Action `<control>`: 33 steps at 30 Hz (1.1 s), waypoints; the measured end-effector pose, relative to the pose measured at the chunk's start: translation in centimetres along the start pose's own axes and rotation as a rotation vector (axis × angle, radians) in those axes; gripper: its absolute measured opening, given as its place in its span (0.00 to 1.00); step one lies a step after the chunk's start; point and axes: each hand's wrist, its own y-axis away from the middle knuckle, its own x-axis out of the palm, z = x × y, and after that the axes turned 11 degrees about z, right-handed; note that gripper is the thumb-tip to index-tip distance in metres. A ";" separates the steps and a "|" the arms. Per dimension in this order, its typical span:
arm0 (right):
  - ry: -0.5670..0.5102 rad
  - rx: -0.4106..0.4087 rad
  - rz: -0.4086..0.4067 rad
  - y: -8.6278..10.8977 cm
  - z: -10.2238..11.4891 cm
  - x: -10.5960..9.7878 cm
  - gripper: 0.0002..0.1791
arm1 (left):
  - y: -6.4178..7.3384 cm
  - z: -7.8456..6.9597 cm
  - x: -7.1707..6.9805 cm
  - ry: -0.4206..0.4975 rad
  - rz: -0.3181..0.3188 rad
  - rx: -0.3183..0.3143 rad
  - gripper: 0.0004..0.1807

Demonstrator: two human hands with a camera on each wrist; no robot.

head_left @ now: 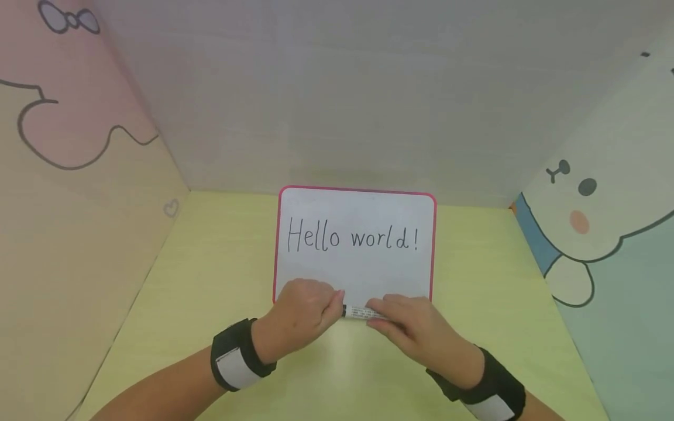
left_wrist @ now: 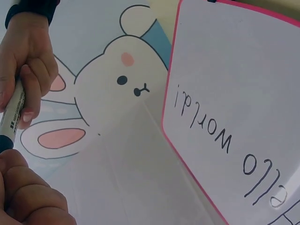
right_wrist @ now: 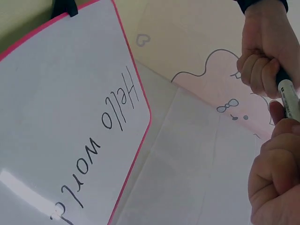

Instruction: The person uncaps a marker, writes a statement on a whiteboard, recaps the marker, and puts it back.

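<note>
In the head view, a white-barrelled marker pen (head_left: 359, 312) lies level between both hands, just over the lower edge of a whiteboard (head_left: 347, 272). My left hand (head_left: 300, 313) grips its dark cap end, fingers curled round it. From the other side, my right hand (head_left: 421, 327) pinches the white barrel between thumb and fingers. "Hello world!" is handwritten in black across the pink-framed board. The left wrist view shows the barrel (left_wrist: 13, 110) running between the two hands. In the right wrist view, the dark cap (right_wrist: 282, 75) sits inside the left fist.
The board stands on a pale yellow tabletop (head_left: 221, 263). A plain light wall (head_left: 337, 99) rises behind it. Printed cartoon panels stand at left (head_left: 79, 234) and right (head_left: 605, 175). A black piece (right_wrist: 65, 7) is attached at one board edge.
</note>
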 end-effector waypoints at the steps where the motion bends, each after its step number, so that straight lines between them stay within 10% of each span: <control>1: -0.017 0.005 -0.001 0.0 0.0 0.1 0.12 | 0.0 0.1 0.0 -0.010 -0.008 0.008 0.25; 21: -0.184 0.108 0.061 0.1 0.1 1.9 0.08 | 2.4 -0.2 1.3 0.055 0.068 -0.116 0.24; 27: -0.199 0.304 0.175 0.9 0.6 2.1 0.10 | 2.6 0.3 1.2 0.005 0.093 -0.018 0.25; 33: -0.105 0.279 0.219 1.6 0.7 2.0 0.15 | 2.5 0.8 0.3 0.034 0.178 0.048 0.20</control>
